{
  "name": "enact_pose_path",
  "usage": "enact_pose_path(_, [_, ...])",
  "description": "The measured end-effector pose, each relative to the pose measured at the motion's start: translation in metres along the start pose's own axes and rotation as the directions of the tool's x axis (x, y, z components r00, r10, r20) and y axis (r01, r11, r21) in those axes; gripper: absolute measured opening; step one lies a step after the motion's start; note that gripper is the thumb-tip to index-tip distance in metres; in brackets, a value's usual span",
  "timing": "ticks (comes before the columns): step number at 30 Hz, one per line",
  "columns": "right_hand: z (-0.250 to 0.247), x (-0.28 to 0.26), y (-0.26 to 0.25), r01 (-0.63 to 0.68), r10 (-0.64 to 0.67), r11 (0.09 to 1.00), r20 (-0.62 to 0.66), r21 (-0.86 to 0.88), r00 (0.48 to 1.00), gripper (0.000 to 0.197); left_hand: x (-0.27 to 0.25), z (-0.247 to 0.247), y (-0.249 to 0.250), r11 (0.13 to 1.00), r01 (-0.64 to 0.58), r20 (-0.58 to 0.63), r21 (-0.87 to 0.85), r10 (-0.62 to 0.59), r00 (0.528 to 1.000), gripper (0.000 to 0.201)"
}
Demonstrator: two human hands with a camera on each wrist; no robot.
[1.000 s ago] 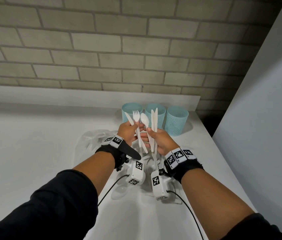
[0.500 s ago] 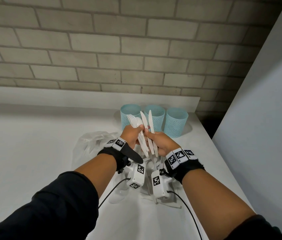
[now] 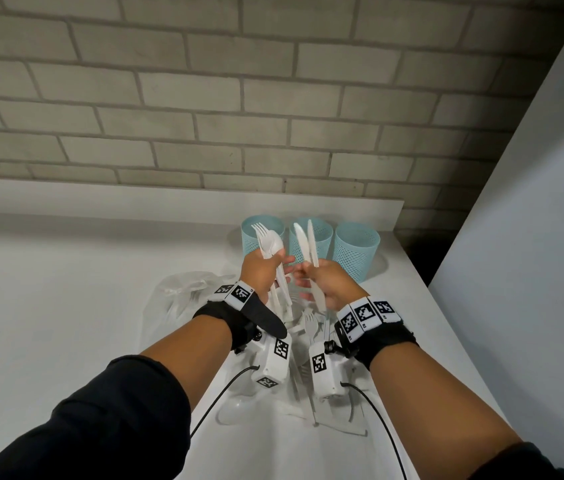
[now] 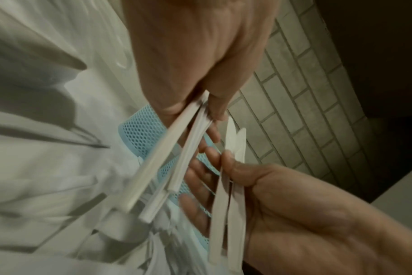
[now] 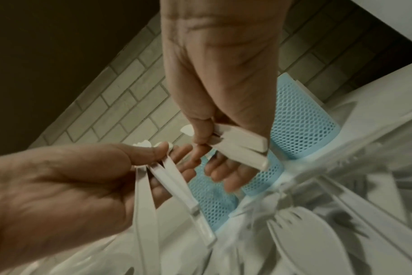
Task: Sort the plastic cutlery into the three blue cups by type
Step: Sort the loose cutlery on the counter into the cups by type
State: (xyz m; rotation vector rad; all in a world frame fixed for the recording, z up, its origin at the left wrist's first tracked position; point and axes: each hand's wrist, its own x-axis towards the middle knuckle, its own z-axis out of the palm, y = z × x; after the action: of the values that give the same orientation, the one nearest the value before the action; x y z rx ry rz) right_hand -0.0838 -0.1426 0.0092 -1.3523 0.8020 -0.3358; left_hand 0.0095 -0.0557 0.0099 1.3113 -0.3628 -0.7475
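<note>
- White plastic knives [image 3: 310, 247], two, pinched upright between thumb and fingers of the right hand [image 3: 325, 284], centre of frame.
- Left hand [image 3: 262, 271] grips a fork [image 3: 262, 237] and spoon [image 3: 276, 245] together, just left of the knives.
- Three blue mesh cups [image 3: 356, 251] stand in a row behind both hands.
- Loose cutlery [image 3: 311, 323] lies on the white table [image 3: 65, 306] beneath the wrists, beside a clear bag [image 3: 176, 292].

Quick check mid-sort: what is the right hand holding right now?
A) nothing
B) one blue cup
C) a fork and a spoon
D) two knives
D: the right hand pinches two knives, blades up, while the fork and spoon sit in the left hand.
</note>
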Motion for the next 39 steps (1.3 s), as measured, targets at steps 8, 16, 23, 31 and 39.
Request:
enact_pose_path(8, [-0.007,0.015,-0.023,-0.079,0.074,0.989,0.047,0.128,0.996,0.034,0.011,-0.001,0.006,0.998,0.059,0.093,0.034,-0.062,0.994,0.023])
enact_pose_path(16, [-0.043,0.04,-0.069,0.257,-0.205,0.931,-0.211,0.258,0.956,0.026,0.021,0.003,0.022,0.925,0.336,0.335,-0.177,-0.264,0.904,0.024])
enact_pose_path(23, [-0.039,0.063,-0.074,0.392,-0.347,0.854,-0.188,0.342,0.919,0.021,0.028,0.005,0.023,0.947,0.207,0.295,-0.245,-0.131,0.947,0.018])
enact_pose_path(31, [0.037,0.078,-0.08,0.379,-0.393,0.837,-0.049,0.394,0.918,0.022,0.037,-0.019,0.029,0.955,0.029,0.035,-0.296,-0.02,0.999,0.016])
enact_pose_path(39, [0.059,0.095,-0.065,0.267,-0.268,0.963,-0.051,-0.028,0.962,0.019,0.041,-0.039,0.031,0.964,0.017,0.067,-0.264,0.001,0.998,0.011])
